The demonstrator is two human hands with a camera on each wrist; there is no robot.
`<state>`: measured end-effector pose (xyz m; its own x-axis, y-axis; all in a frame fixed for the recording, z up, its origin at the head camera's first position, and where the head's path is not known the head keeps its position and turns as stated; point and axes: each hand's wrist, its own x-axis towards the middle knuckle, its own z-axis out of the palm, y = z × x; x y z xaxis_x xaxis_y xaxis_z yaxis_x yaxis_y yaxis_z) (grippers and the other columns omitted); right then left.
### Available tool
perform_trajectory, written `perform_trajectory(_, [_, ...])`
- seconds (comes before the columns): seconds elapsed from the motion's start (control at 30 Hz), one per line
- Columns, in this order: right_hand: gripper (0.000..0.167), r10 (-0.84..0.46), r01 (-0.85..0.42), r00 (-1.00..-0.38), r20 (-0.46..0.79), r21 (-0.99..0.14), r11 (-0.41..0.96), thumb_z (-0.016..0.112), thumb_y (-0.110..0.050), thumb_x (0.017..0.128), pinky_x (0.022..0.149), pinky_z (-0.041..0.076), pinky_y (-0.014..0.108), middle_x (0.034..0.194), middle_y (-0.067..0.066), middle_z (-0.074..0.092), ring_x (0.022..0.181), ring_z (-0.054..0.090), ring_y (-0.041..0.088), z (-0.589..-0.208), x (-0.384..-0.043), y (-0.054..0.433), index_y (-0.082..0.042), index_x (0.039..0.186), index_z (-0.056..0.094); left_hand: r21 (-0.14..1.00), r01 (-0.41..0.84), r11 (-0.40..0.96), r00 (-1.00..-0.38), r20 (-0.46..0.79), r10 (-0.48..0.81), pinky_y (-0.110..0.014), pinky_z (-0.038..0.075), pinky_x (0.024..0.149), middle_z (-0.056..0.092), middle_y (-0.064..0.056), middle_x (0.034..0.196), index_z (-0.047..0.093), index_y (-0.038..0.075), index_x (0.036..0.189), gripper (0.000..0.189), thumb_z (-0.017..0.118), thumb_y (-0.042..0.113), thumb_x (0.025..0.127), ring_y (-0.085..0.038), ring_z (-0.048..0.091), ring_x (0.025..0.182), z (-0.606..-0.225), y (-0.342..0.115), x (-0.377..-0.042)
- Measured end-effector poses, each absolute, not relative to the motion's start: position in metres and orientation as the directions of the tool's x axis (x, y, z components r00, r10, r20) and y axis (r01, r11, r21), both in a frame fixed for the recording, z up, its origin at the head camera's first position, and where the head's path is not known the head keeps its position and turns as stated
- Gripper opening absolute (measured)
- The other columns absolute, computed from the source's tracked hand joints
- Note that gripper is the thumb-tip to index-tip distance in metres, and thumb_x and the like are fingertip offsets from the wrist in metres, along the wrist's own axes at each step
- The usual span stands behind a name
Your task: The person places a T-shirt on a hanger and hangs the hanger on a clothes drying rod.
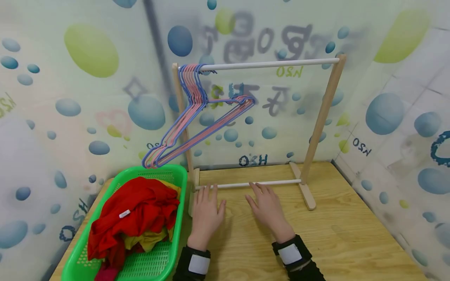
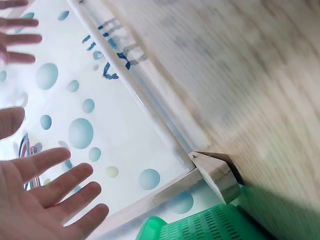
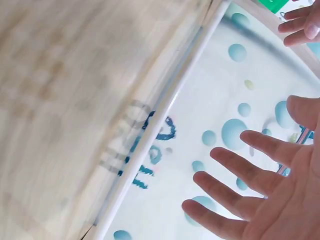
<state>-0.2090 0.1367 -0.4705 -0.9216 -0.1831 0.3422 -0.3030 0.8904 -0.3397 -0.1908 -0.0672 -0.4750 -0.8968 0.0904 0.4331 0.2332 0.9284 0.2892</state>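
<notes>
My left hand (image 1: 206,216) hovers palm down over the table, its fingers straight and spread, just right of the green basket (image 1: 183,218). To its right my right hand (image 1: 268,210) is held the same way, with its fingertips overlapping the rack's lower white bar (image 1: 281,182) in the head view. Nothing is in either hand. Both wrist views show spread fingers and bare palms. Pink and blue clothes hangers (image 1: 195,101) hang bunched at the left end of the rack's upper white bar (image 1: 270,63). Red clothing (image 1: 137,207) lies heaped in the basket over some yellow cloth (image 1: 145,240).
Wooden posts (image 1: 323,117) and feet (image 1: 303,187) carry the rack at the back of the wooden table (image 1: 344,234). Behind it and to both sides, walls with a patterned covering (image 1: 400,164) close in the table. The basket stands along the table's left side.
</notes>
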Motion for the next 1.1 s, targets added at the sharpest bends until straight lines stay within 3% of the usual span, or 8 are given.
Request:
perform_trajectory(0.23, [0.041, -0.175, -0.333, -0.895, 0.409, -0.353, 0.875, 0.056, -0.033, 0.104, 0.093, 0.055, 0.053, 0.123, 0.021, 0.07, 0.112, 0.067, 0.039, -0.452, -0.22, 0.12, -0.004, 0.132, 0.064, 0.315, 0.281, 0.907, -0.822, 0.567, 0.057, -0.051, 0.052, 0.093, 0.064, -0.02, 0.122, 0.065, 0.002, 0.128, 0.037, 0.068, 0.02, 0.096, -0.037, 0.06, 0.114, -0.474, -0.068, -0.185])
perform_trajectory(0.43, [0.038, -0.161, -0.346, -0.872, 0.462, -0.35, 0.87, 0.054, -0.033, 0.105, 0.072, 0.06, 0.045, 0.108, 0.017, 0.076, 0.093, 0.073, 0.033, -0.422, -0.238, 0.098, -0.003, 0.123, 0.069, 0.287, 0.307, 0.907, -0.74, 0.672, 0.038, -0.047, 0.053, 0.08, 0.065, -0.018, 0.104, 0.07, -0.002, 0.112, 0.025, 0.073, 0.012, 0.091, -0.034, 0.062, 0.097, -0.477, -0.073, -0.18])
perform_trajectory(0.57, [0.036, -0.144, -0.361, -0.855, 0.499, -0.371, 0.856, 0.053, -0.034, 0.106, 0.062, 0.059, 0.04, 0.1, 0.013, 0.077, 0.084, 0.074, 0.029, -0.405, -0.254, 0.085, -0.005, 0.118, 0.071, 0.302, 0.305, 0.903, -0.737, 0.675, 0.024, -0.046, 0.053, 0.078, 0.066, -0.017, 0.102, 0.071, -0.002, 0.107, 0.021, 0.072, 0.011, 0.091, -0.033, 0.062, 0.094, -0.478, -0.073, -0.175])
perform_trajectory(0.77, [0.035, -0.169, -0.437, -0.809, 0.563, -0.384, 0.813, 0.05, -0.033, 0.107, 0.06, 0.057, 0.035, 0.09, 0.009, 0.077, 0.076, 0.073, 0.021, -0.38, -0.273, 0.058, -0.007, 0.113, 0.073, 0.373, 0.259, 0.891, -0.768, 0.639, -0.044, -0.045, 0.053, 0.078, 0.065, -0.018, 0.101, 0.071, -0.003, 0.105, 0.019, 0.071, 0.009, 0.091, -0.033, 0.061, 0.094, -0.478, -0.075, -0.166])
perform_trajectory(0.97, [0.036, -0.187, -0.496, -0.753, 0.631, -0.356, 0.792, 0.05, -0.034, 0.107, 0.054, 0.053, 0.03, 0.084, 0.006, 0.077, 0.065, 0.07, 0.018, -0.349, -0.283, 0.025, -0.008, 0.108, 0.075, 0.37, 0.271, 0.889, -0.717, 0.694, -0.071, -0.045, 0.052, 0.076, 0.063, -0.018, 0.094, 0.07, -0.005, 0.101, 0.016, 0.072, 0.004, 0.088, -0.033, 0.06, 0.088, -0.48, -0.081, -0.16])
perform_trajectory(1.1, [0.035, -0.182, -0.545, -0.754, 0.631, -0.447, 0.709, 0.052, -0.034, 0.106, 0.061, 0.056, 0.03, 0.088, 0.007, 0.077, 0.072, 0.071, 0.018, -0.331, -0.288, 0.005, -0.008, 0.109, 0.075, 0.348, 0.262, 0.9, -0.7, 0.711, -0.071, -0.043, 0.05, 0.074, 0.061, -0.017, 0.091, 0.069, -0.005, 0.098, 0.016, 0.074, 0.003, 0.086, -0.032, 0.058, 0.084, -0.479, -0.084, -0.157])
